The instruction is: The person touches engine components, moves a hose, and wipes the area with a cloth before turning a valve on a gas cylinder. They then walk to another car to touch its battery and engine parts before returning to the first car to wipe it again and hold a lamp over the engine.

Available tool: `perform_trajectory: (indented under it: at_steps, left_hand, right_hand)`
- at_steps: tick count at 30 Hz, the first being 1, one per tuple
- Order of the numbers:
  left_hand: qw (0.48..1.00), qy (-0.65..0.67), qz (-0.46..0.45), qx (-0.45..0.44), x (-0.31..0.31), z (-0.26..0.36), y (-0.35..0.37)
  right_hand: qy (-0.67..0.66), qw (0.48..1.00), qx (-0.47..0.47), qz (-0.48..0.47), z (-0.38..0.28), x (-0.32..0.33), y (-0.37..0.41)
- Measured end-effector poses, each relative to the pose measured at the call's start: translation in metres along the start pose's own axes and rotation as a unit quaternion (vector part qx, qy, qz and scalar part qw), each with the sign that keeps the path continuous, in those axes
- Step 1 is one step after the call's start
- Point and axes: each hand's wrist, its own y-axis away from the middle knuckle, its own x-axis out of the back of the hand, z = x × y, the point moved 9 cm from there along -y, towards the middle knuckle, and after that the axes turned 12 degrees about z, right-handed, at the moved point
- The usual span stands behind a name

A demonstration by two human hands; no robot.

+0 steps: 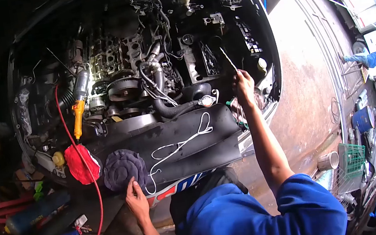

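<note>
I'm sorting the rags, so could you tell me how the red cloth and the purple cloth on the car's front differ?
The red cloth is smaller, with a red hose crossing it; the purple cloth is larger and ribbed, with the left hand just below it. Both lie bunched, side by side.

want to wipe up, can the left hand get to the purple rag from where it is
Probably yes: the left hand rests open on the black cover right beside the purple rag, with nothing between them. The right hand is busy, pinching a thin rod over the engine.
</note>
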Motion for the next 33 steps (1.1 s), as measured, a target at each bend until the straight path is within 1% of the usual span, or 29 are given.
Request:
perform_trajectory:
  at_steps: [1, 3, 4, 5, 6, 7, 9, 10, 11, 12, 13, 14, 15, 16, 17, 18, 19, 20, 21, 23, 25, 26, 27, 28, 29, 30, 31, 32, 33]
  left_hand:
    - [1.0, -0.002, -0.01, 0.016, 0.002, 0.011, -0.006]
    - [1.0, -0.021, -0.018, 0.005, 0.001, 0.025, -0.016]
    - [0.999, -0.027, -0.022, 0.007, 0.001, 0.026, -0.02]
    - [0.999, -0.035, -0.023, 0.011, 0.003, 0.025, -0.023]
    - [0.999, -0.04, -0.015, -0.003, 0.005, 0.028, -0.027]
    - [0.999, -0.048, -0.01, 0.006, 0.008, 0.026, -0.03]
    - [0.998, -0.049, 0.015, -0.033, 0.012, 0.026, -0.038]
    - [0.997, -0.062, 0.026, -0.03, 0.016, 0.027, -0.044]
    - [0.996, -0.073, 0.032, -0.028, 0.018, 0.03, -0.052]
    - [0.996, -0.081, 0.032, -0.014, 0.021, 0.032, -0.062]
    - [0.995, -0.083, 0.049, -0.017, 0.025, 0.033, -0.074]
    - [0.994, -0.059, 0.083, -0.044, 0.03, 0.034, -0.089]
    - [0.99, -0.034, 0.117, -0.071, 0.035, 0.035, -0.107]
    - [0.986, -0.031, 0.142, -0.076, 0.044, 0.041, -0.128]
    - [0.983, -0.025, 0.164, -0.084, 0.051, 0.047, -0.152]
    - [0.979, -0.021, 0.186, -0.08, 0.057, 0.045, -0.18]
    - [0.975, -0.015, 0.206, -0.08, 0.062, 0.043, -0.209]
    - [0.973, 0.02, 0.216, -0.075, 0.064, 0.037, -0.24]
    - [0.97, 0.056, 0.224, -0.071, 0.063, 0.032, -0.271]
    - [0.96, -0.093, 0.263, -0.028, 0.057, 0.019, -0.324]
    - [0.954, -0.103, 0.281, -0.024, 0.04, -0.001, -0.363]
    - [0.966, -0.108, 0.236, -0.001, 0.03, -0.011, -0.38]
    - [0.97, -0.096, 0.223, -0.006, 0.021, -0.021, -0.396]
    - [0.973, -0.062, 0.22, -0.032, 0.016, -0.028, -0.407]
    - [0.972, -0.023, 0.225, -0.066, 0.014, -0.031, -0.415]
    - [0.969, 0.007, 0.232, -0.088, 0.014, -0.033, -0.419]
    - [0.967, 0.005, 0.238, -0.094, 0.015, -0.036, -0.426]
    - [0.964, 0.037, 0.251, -0.083, 0.023, -0.025, -0.417]
    - [0.96, 0.068, 0.264, -0.071, 0.037, 0.001, -0.391]
  right_hand:
    - [0.007, 0.999, 0.036, -0.001, 0.012, -0.013, -0.026]
    - [0.028, 0.999, 0.019, -0.015, 0.026, -0.044, -0.061]
    - [0.081, 0.994, 0.067, 0.015, 0.043, -0.056, -0.087]
    - [0.118, 0.985, 0.127, 0.015, 0.054, -0.069, -0.107]
    - [0.168, 0.975, 0.141, 0.028, 0.048, -0.078, -0.113]
    - [0.215, 0.964, 0.156, 0.034, 0.044, -0.094, -0.118]
    - [0.315, 0.92, 0.231, 0.035, 0.064, -0.117, -0.139]
    - [0.495, 0.842, 0.214, 0.011, 0.06, -0.127, -0.136]
    - [0.542, 0.809, 0.225, 0.033, 0.048, -0.131, -0.12]
    - [0.512, 0.82, 0.254, 0.022, 0.047, -0.134, -0.112]
    - [0.489, 0.818, 0.302, 0.009, 0.038, -0.138, -0.104]
    - [0.46, 0.816, 0.35, -0.001, 0.026, -0.139, -0.087]
    - [0.42, 0.832, 0.361, -0.004, 0.016, -0.135, -0.073]
    - [0.384, 0.856, 0.345, -0.031, 0.012, -0.127, -0.059]
    - [0.375, 0.867, 0.325, -0.04, 0.004, -0.118, -0.037]
    - [0.386, 0.866, 0.31, -0.068, 0.002, -0.107, -0.021]
    - [0.384, 0.858, 0.327, -0.096, -0.008, -0.097, -0.002]
    - [0.388, 0.846, 0.348, -0.112, -0.013, -0.084, 0.014]
    - [0.394, 0.846, 0.334, -0.132, -0.016, -0.07, 0.024]
    - [0.389, 0.872, 0.268, -0.125, -0.026, -0.038, 0.05]
    - [0.381, 0.875, 0.276, -0.118, -0.047, -0.019, 0.078]
    - [0.422, 0.807, 0.387, -0.14, -0.058, -0.016, 0.092]
    - [0.458, 0.725, 0.489, -0.161, -0.062, -0.017, 0.107]
    - [0.384, 0.843, 0.351, -0.134, -0.058, -0.002, 0.091]
    - [0.401, 0.794, 0.436, -0.136, -0.061, 0.001, 0.101]
    - [0.399, 0.804, 0.42, -0.134, -0.069, 0.0, 0.109]
    - [0.396, 0.814, 0.404, -0.134, -0.085, -0.012, 0.127]
    - [0.358, 0.883, 0.279, -0.12, -0.094, -0.018, 0.132]
    - [0.395, 0.842, 0.34, -0.141, -0.111, -0.036, 0.153]
